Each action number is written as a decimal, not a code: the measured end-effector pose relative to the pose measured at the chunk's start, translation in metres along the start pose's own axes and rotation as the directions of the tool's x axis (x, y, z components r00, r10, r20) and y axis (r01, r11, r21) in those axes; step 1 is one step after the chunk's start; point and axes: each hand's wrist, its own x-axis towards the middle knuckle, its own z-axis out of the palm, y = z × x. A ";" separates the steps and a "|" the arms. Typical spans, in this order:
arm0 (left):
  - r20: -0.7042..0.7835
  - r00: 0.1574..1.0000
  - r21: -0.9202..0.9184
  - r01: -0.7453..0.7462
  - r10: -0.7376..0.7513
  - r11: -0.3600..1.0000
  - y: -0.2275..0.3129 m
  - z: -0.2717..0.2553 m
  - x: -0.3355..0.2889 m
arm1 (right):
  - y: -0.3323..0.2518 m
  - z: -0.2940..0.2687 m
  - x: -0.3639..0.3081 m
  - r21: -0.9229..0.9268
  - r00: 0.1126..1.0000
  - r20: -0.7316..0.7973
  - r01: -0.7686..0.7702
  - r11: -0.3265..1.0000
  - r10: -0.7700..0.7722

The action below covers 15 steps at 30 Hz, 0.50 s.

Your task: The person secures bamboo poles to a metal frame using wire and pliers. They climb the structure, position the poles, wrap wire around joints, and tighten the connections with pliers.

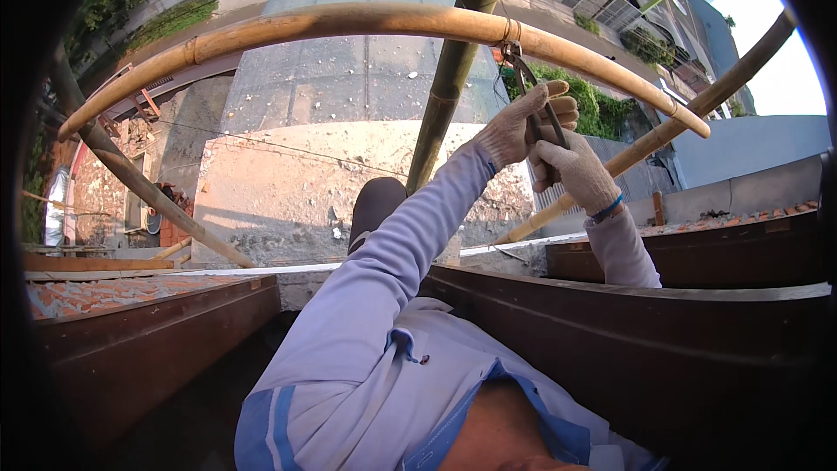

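My left hand (526, 125), in a pale knit glove, is closed around a dark, doubled strap-like length (553, 122) at chest height beyond the ledge. Just below and to the right, my right hand (579, 171), gloved too, is closed around its lower end. The dark length runs up to a binding (512, 33) on a horizontal bamboo pole (349, 17), near where a thicker upright pole (445, 92) crosses. Whether it is a flexible strap or a tool's two handles, I cannot tell. My fingers cover its lower part.
Slanting bamboo poles stand left (139, 179) and right (671, 126). Brown beams (610, 314) lie close in front of me, beside rough brickwork (113, 290). My dark-clad knee (377, 202) juts outward. Far below is a debris-strewn slab (349, 148); a thin cable (279, 150) passes over it.
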 end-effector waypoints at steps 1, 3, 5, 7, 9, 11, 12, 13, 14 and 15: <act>-0.039 0.998 -0.031 0.039 -0.041 0.999 -0.001 -0.001 -0.002 | 0.002 0.000 -0.001 0.120 0.998 0.059 -0.005 0.993 -0.002; -0.052 0.998 -0.012 0.021 -0.022 1.000 -0.003 -0.002 -0.005 | 0.008 0.000 0.001 0.293 0.996 0.086 -0.019 0.956 -0.007; -0.036 0.999 -0.009 0.027 -0.027 1.000 -0.003 -0.004 -0.004 | 0.016 0.000 0.006 0.459 0.993 0.115 -0.021 0.888 -0.036; 0.006 0.999 -0.025 0.046 -0.045 0.999 0.000 -0.006 -0.002 | 0.022 -0.003 0.010 0.485 0.985 0.161 -0.021 0.874 -0.066; 0.136 0.990 -0.115 0.043 -0.027 0.992 0.002 -0.006 0.002 | 0.027 -0.007 0.013 0.508 0.977 0.199 -0.038 0.860 -0.075; 0.214 0.977 -0.156 0.036 -0.002 0.987 0.004 -0.002 0.006 | 0.030 -0.011 0.015 0.538 0.970 0.230 -0.055 0.841 -0.083; 0.233 0.973 -0.154 0.028 0.008 0.988 0.005 0.000 0.007 | 0.032 -0.012 0.016 0.565 0.970 0.238 -0.088 0.821 -0.059; 0.265 0.964 -0.156 0.017 0.026 0.988 0.006 0.004 0.008 | 0.033 -0.014 0.016 0.600 0.966 0.255 -0.117 0.792 -0.051; 0.197 0.980 -0.127 0.024 0.001 0.992 0.007 0.008 0.010 | 0.032 -0.015 0.017 0.645 0.959 0.277 -0.138 0.752 -0.062; 0.140 0.990 -0.100 0.030 -0.016 0.995 0.008 0.012 0.011 | 0.030 -0.016 0.017 0.619 0.962 0.270 -0.137 0.774 -0.047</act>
